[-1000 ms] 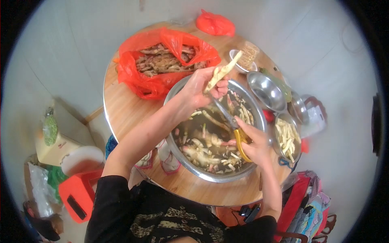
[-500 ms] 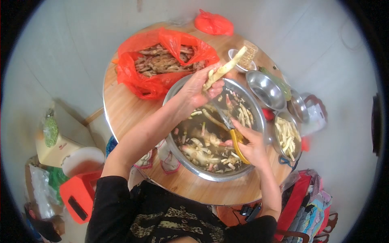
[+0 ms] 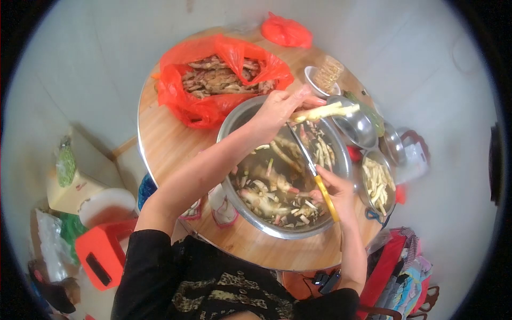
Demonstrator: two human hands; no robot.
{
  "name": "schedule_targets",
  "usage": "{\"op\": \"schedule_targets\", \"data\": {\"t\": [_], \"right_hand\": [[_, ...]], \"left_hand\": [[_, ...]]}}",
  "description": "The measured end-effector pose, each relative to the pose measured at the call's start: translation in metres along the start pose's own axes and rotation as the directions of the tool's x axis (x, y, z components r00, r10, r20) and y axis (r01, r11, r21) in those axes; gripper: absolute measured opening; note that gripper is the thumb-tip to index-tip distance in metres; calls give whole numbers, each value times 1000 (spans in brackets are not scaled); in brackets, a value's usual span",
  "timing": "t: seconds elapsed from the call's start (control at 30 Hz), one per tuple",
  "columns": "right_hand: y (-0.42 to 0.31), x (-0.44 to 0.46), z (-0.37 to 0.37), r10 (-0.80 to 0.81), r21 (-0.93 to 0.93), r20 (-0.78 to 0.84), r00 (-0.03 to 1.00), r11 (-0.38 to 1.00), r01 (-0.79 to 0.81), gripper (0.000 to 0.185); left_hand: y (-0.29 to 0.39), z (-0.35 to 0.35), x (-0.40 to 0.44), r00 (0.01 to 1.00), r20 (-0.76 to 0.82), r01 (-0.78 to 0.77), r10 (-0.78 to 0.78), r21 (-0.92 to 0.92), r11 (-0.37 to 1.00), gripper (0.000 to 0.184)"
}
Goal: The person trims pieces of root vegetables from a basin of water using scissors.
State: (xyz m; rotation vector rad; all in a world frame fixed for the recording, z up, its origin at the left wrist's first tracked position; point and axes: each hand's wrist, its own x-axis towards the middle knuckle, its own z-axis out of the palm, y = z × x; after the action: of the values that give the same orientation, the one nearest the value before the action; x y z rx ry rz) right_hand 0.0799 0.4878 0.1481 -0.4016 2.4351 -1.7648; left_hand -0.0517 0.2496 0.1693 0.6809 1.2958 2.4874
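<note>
My left hand (image 3: pixel 285 108) grips a pale, knobbly peeled root (image 3: pixel 336 110) above a large metal basin (image 3: pixel 282 233). The root points to the right, nearly level. My right hand (image 3: pixel 336 194) is closed around the yellow handles of a pair of scissors (image 3: pixel 326 198). The scissor blades point up toward the left hand and look nearly closed, with their tips just below the root's held end. Murky water fills the basin, with pale root pieces (image 3: pixel 261 202) and cut bits in it.
A red plastic bag (image 3: pixel 197 114) of brown unpeeled roots lies behind the basin, left. To the right are a metal bowl (image 3: pixel 392 200) of peeled roots, a metal bowl (image 3: pixel 352 125) and a jar (image 3: pixel 328 73) on a white dish. A small red bag (image 3: pixel 286 31) sits at the back.
The root has swung from pointing steeply up to nearly level, with my left hand moving right. The scissors have turned edge-on in my right hand, staying over the basin.
</note>
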Motion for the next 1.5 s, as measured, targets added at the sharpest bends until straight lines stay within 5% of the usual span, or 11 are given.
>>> {"op": "schedule_targets", "data": {"t": [0.4,0.5,0.57,0.6,0.67,0.77,0.9,1.0,1.07,1.27,1.5], "right_hand": [[-10,3,-1,209,6,-51,977,978,-209,65],[4,6,-1,43,-168,-39,998,985,-49,66],[10,10,-1,-322,-479,16,947,829,290,70],[7,10,0,-322,-479,13,947,829,288,70],[-3,10,3,-428,-758,38,903,577,305,74],[-5,9,11,-566,-873,19,824,393,290,76],[-6,9,10,-558,-673,-28,830,624,397,73],[-1,5,-5,-392,-446,-39,919,830,335,70],[-5,0,-14,-75,-225,-30,997,972,66,68],[-29,-1,-33,-149,-551,117,982,813,189,68],[-20,0,-32,-215,-592,158,964,761,266,67]], "left_hand": [[4,-3,-6,985,169,50,-37,-76,996,51],[3,-7,-4,976,207,98,-71,-124,988,51],[0,-9,-2,975,206,109,-78,-141,984,50],[-1,-10,-2,976,202,118,-85,-160,980,49],[-6,-13,0,972,224,111,-64,-204,973,47],[-5,-14,1,978,206,89,-40,-234,968,45],[6,-8,-4,991,125,69,-51,-144,987,48],[11,1,-7,989,145,26,-8,-125,992,53],[12,-2,-7,979,196,63,-45,-82,995,53],[10,1,-10,935,337,93,-112,70,993,47],[10,3,-11,916,337,196,-216,92,976,44]]}}
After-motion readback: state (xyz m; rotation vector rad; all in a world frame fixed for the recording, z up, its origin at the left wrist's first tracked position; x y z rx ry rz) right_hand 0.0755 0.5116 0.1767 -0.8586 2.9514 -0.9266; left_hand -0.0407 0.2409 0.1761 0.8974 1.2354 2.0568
